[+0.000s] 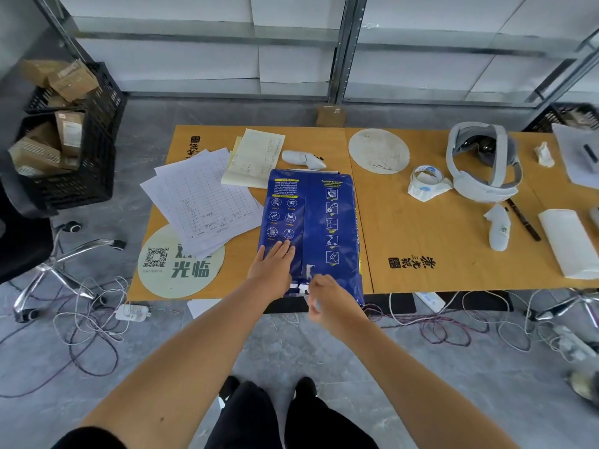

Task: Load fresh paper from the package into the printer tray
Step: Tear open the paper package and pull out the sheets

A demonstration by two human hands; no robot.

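Observation:
A blue paper package lies flat on the wooden table, its near end at the front edge. My left hand rests flat on its near left part, fingers spread, pressing it down. My right hand is at the near end flap, fingers pinched on a bit of the wrapper where white shows through. No printer or tray is in view.
Loose printed sheets and a yellow notepad lie left of the package. A headset, tape roll, two white controllers and folded paper sit to the right. Black crates, a chair base and cables surround the table.

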